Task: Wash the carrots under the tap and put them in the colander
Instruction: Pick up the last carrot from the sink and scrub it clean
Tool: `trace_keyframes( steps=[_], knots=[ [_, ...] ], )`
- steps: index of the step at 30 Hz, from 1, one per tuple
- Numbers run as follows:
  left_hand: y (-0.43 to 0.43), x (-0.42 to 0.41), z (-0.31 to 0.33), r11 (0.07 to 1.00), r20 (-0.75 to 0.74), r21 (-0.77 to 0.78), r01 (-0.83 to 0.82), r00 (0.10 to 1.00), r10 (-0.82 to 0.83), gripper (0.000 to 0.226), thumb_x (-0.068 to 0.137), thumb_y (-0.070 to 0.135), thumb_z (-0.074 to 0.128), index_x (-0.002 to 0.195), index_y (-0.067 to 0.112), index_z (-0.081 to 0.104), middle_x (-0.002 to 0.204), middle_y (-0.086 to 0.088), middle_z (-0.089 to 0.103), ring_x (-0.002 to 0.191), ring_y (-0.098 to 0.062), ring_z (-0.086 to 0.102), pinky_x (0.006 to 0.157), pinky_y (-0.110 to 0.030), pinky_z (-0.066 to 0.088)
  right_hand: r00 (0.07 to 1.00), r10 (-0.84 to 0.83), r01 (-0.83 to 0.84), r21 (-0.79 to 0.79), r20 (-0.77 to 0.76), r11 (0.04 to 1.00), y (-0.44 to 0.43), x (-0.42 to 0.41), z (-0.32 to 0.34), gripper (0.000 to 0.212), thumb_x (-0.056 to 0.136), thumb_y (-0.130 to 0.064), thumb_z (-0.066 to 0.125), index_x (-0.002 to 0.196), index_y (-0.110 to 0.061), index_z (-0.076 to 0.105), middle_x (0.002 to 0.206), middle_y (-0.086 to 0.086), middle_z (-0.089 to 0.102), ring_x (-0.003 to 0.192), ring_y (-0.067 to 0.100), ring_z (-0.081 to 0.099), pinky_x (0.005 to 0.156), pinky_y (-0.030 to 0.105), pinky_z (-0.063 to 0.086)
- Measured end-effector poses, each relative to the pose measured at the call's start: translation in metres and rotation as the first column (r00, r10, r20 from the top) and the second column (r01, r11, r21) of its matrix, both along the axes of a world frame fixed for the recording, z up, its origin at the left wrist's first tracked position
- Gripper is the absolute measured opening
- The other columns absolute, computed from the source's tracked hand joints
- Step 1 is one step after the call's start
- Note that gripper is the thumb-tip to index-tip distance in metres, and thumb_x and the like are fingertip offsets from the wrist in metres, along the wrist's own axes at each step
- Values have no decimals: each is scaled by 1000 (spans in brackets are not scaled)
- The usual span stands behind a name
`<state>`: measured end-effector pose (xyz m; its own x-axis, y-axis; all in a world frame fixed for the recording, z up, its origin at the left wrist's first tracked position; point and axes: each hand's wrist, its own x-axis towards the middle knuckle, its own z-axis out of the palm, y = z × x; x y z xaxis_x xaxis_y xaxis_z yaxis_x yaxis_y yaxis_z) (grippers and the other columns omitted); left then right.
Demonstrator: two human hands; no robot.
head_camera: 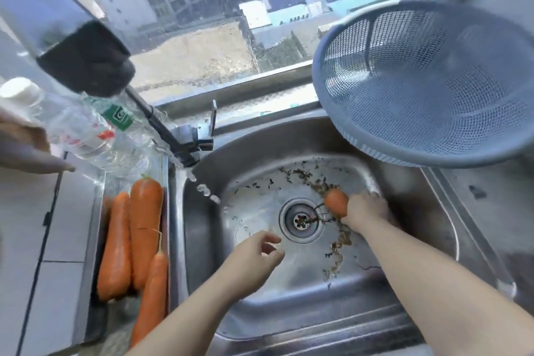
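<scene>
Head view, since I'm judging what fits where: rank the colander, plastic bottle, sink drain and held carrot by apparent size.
1. colander, clearly largest
2. plastic bottle
3. sink drain
4. held carrot, unsure: only its end shows beyond the right hand

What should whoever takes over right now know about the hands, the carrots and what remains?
Right hand grips one carrot low in the sink, right of the drain, out of the stream.
Left hand open, empty, over the basin.
Tap running.
At least three unheld carrots lie left of the sink.
Colander, back right, holds no carrots.
Done: none delivered. Left: rinse each carrot and put it in.
</scene>
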<state>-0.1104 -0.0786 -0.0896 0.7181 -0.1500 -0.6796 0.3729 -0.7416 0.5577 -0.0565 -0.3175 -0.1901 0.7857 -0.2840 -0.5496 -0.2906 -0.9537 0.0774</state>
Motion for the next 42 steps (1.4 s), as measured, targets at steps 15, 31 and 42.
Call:
trace_keyframes(
  steps=[15, 31, 42],
  knots=[
    [18, 19, 22, 339, -415, -547, -765, 599, 685, 18, 95, 31, 57, 102, 14, 55, 88, -6, 62, 86, -24, 62, 72, -35, 51, 983, 140, -184, 681, 119, 709, 125, -45, 138, 44, 87, -38, 64, 119, -15, 45, 112, 3, 60, 94, 16, 57, 80, 32, 48],
    [38, 43, 35, 67, -715, -500, -864, 455, 531, 10, 82, 18, 62, 76, 10, 60, 68, -5, 64, 59, -17, 62, 61, -31, 55, 827, -48, 547, 782, -560, 299, 147, -33, 177, 10, 82, -4, 60, 83, -8, 50, 62, 2, 53, 44, 9, 46, 42, 18, 41],
    [25, 54, 36, 163, -533, -420, -893, 388, 752, 17, 86, 19, 65, 73, 9, 63, 67, -7, 63, 65, -22, 58, 71, -35, 53, 991, 116, -133, 445, 65, 886, 166, -32, 177, 15, 78, -11, 59, 88, -11, 48, 79, 6, 58, 62, 21, 59, 47, 23, 39]
  ],
)
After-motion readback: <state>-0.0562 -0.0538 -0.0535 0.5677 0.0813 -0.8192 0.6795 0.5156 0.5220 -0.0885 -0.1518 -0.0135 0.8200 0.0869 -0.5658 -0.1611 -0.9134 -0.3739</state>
